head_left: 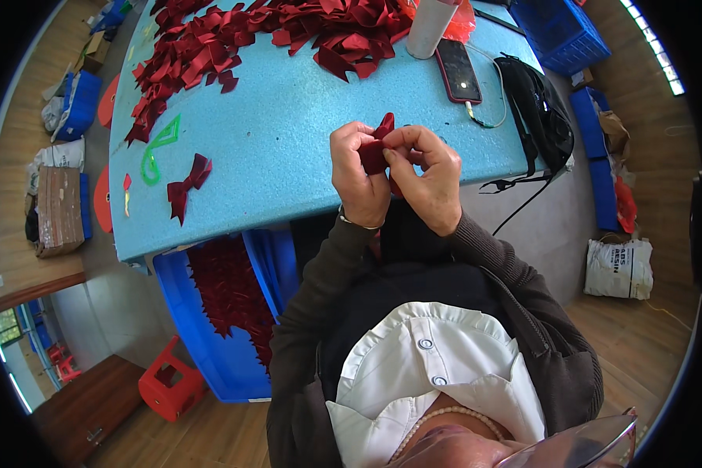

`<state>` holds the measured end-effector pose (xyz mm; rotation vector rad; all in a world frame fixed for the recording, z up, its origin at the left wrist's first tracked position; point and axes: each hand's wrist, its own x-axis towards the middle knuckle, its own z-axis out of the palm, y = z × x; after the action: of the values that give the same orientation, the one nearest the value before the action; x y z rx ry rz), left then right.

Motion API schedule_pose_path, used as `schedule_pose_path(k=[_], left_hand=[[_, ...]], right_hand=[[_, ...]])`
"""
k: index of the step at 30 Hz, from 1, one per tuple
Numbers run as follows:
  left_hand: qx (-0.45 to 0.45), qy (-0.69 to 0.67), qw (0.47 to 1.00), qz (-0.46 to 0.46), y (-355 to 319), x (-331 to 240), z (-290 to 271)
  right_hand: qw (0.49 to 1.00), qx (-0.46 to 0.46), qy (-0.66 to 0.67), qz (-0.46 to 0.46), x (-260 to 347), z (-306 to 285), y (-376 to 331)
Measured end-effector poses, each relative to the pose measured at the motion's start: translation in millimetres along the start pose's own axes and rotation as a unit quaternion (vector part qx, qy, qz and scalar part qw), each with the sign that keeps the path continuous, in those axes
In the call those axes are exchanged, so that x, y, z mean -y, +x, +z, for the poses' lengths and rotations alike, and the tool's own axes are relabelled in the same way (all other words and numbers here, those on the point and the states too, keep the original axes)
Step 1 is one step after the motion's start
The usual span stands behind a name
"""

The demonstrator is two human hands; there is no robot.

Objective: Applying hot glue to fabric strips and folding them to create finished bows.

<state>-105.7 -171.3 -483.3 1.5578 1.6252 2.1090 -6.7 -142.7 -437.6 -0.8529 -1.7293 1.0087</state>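
Observation:
Above the near edge of the blue table [281,140], both my hands hold one dark red ribbon bow [374,157]. The fingers of my left hand [359,175] wrap around its left side. My right hand [427,175] pinches the ribbon near its middle between thumb and forefinger. Part of the bow is hidden behind the fingers. A single finished-looking red bow [187,187] lies on the table to the left, near a green plastic piece [161,148]. A large heap of red ribbon bows [203,54] spreads along the far side.
A phone [458,72] with a white cable, a white cylinder [431,27] and a black bag [534,109] occupy the table's right side. Under the table's left side stands a blue bin [187,312] of red bows. A red stool [168,382] is on the floor at left.

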Motion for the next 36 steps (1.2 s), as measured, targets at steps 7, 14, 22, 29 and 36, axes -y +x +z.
schedule_pose_path(k=[7,14,22,29,36], left_hand=[[-0.008,-0.039,0.999,-0.025,-3.4,4.5,-7.0],[-0.003,-0.182,0.974,-0.133,-12.3,8.8,-14.5],[0.014,-0.286,0.933,-0.219,-10.9,-8.4,-16.9],[0.067,-0.331,0.925,-0.176,-16.0,3.2,-17.7],[0.073,-0.39,0.894,-0.207,-9.5,-5.4,-17.9]], right_hand=[[0.97,-0.006,-0.156,-0.188,-0.3,4.3,-4.7],[0.938,0.043,-0.16,-0.306,0.0,-0.2,-8.9],[0.989,0.024,-0.059,-0.135,4.9,-10.5,-7.9],[0.992,0.11,0.031,-0.044,-9.4,-24.1,9.7],[0.981,0.165,0.08,-0.059,-12.0,-33.0,17.0]])
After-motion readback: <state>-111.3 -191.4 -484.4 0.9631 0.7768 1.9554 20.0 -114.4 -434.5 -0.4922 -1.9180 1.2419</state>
